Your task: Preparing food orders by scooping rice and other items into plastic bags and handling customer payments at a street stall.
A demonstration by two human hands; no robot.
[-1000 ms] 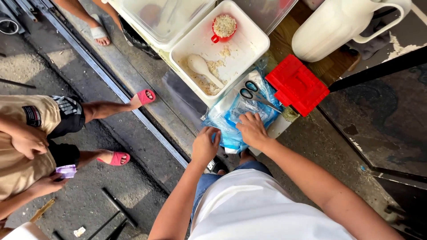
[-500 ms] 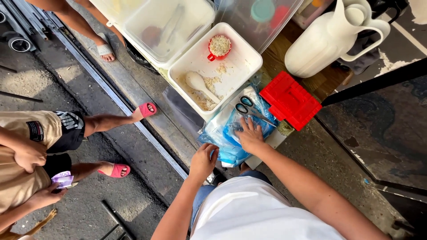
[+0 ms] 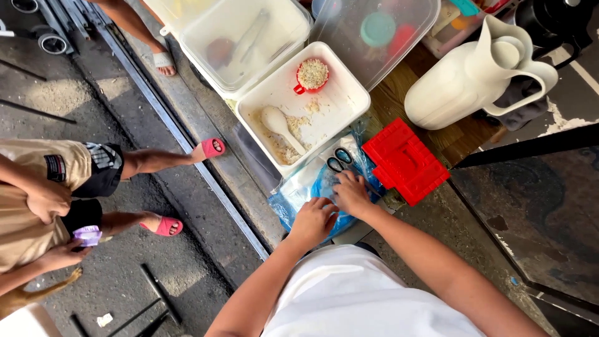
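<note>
My left hand (image 3: pixel 314 220) and my right hand (image 3: pixel 351 193) rest side by side on a stack of clear blue plastic bags (image 3: pixel 299 200) at the counter's edge. The fingers of both press on the bags; I cannot tell whether they pinch one. Black-handled scissors (image 3: pixel 337 160) lie on the bags just beyond my right fingertips. A red plastic block-shaped lid (image 3: pixel 405 162) sits right of the bags.
A white square tub (image 3: pixel 340 93) holds a white spoon (image 3: pixel 281 125), rice grains and a red cup of rice (image 3: pixel 311 75). Clear containers (image 3: pixel 249 31) stand behind it, a white jug (image 3: pixel 474 75) to the right. Another person in pink sandals (image 3: pixel 212 148) sits at left.
My left hand has moved up onto the bags beside my right hand. The view has shifted, so the tub and jug appear lower in frame.
</note>
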